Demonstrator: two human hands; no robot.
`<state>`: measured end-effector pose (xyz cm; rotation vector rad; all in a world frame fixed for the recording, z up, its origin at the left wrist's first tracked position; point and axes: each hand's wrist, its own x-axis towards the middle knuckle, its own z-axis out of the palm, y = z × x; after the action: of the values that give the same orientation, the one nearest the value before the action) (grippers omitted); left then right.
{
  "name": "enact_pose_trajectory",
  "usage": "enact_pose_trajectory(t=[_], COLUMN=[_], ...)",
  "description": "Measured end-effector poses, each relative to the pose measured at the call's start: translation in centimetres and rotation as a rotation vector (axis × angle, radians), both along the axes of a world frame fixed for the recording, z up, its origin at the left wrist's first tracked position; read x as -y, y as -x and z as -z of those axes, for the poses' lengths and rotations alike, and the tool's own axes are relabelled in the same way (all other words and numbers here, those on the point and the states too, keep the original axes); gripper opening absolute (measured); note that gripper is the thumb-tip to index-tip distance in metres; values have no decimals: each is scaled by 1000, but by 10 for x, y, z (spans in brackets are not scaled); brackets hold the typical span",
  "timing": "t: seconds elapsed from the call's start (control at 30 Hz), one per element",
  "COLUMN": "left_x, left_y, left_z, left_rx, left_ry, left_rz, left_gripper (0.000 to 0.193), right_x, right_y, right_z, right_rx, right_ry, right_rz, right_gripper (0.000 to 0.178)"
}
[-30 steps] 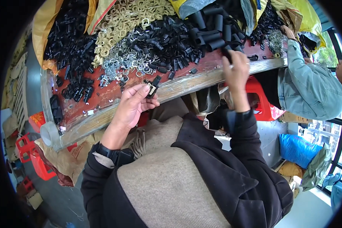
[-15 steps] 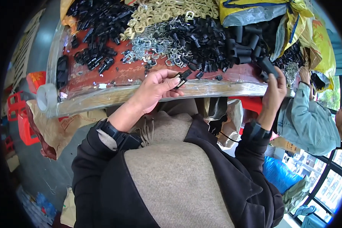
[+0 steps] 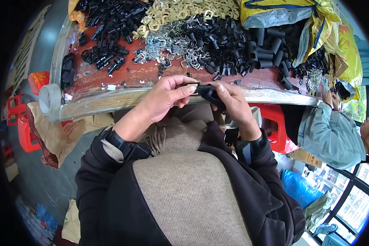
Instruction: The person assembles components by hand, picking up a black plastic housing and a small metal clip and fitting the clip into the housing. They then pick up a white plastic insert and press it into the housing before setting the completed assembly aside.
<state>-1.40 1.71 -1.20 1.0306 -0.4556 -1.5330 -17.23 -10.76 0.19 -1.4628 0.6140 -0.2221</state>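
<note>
Both my hands meet at the near edge of the red table [image 3: 123, 78]. My left hand [image 3: 166, 98] pinches a small metal and black clip part [image 3: 192, 87] between thumb and fingers. My right hand [image 3: 231, 102] grips a black plastic tube piece [image 3: 211, 95] and presses it against that clip. Just beyond my hands lie heaps of black plastic parts [image 3: 217, 37], silver metal hooks [image 3: 164, 43] and beige plastic pieces [image 3: 180, 10].
A yellow sack [image 3: 291, 16] sits at the table's far right. Another person in a pale blue jacket [image 3: 328, 131] works at the right end. A roll of tape [image 3: 50, 98] hangs at the left corner; red stools [image 3: 22, 119] stand beside it.
My right hand came back from the pile of black tubes on the right with one piece. It now meets my left hand at the table edge, and the two parts touch.
</note>
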Motion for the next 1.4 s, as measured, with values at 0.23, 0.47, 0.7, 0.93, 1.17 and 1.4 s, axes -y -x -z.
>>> enact_pose_trajectory(t=[0.23,0.47,0.7,0.93,1.17,1.4], left_x=[6,9,7,2,5,2], left_y=[-1,0,14,21,27,29], left_z=[-5,-8,-7,-14,-19,-15], left_rx=[308,187,66,-7,-12,-93], left_ry=[-10,-128,-161,-103,-79,-63], left_rz=[117,146,71,72,116,105], left_gripper=[30,32,30,30,32,39], right_x=[0,-8,-8,-17,-15,-21], right_y=[-14,-14,-3,3,12,8], right_z=[-1,3,9,4,0,4], right_rx=[8,-151,152,387,343,356], right_ry=[467,182,375,418,375,135], right_rz=[-150,-63,-147,-395,-315,-95], right_gripper=[46,45,56,85,86,85])
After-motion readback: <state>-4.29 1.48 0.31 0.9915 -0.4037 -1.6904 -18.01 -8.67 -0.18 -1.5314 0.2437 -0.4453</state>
